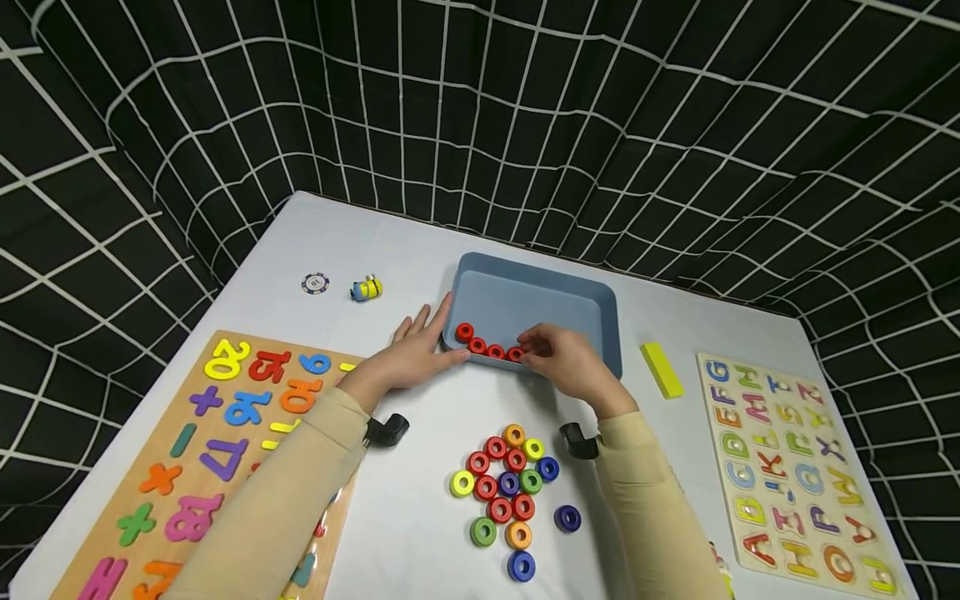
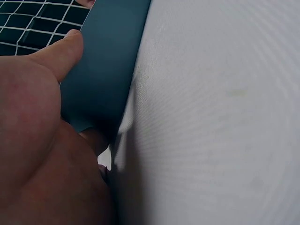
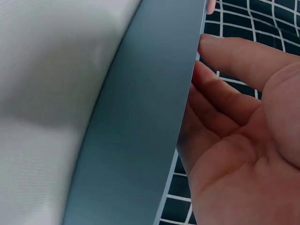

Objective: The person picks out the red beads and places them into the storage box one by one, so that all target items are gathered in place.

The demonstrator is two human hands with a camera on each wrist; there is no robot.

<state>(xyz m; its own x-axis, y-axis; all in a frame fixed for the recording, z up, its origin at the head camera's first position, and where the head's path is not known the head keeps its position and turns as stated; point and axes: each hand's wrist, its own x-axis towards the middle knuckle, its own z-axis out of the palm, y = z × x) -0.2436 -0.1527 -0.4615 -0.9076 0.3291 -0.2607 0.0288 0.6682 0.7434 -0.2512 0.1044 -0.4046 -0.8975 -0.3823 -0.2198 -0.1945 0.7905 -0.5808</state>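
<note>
Head view: right grip (image 1: 564, 360) overlaps ring (image 1: 513, 354), perhaps pinching; yellow block (image 1: 662, 370) nearby

Head: high, near side, facing far and down over table (image 1: 420, 500)
Left wrist: close by left hand (image 2: 33, 126), facing tray (image 2: 103, 65)
Right wrist: close by right hand (image 3: 239, 136), facing tray
Both wrists: tray's near wall shared

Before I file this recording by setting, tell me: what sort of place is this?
Probably a staged recording booth rather than an ordinary room: white-gridded black cloth hangs behind and beside a white table, on which a colourful letter board lies.
</note>
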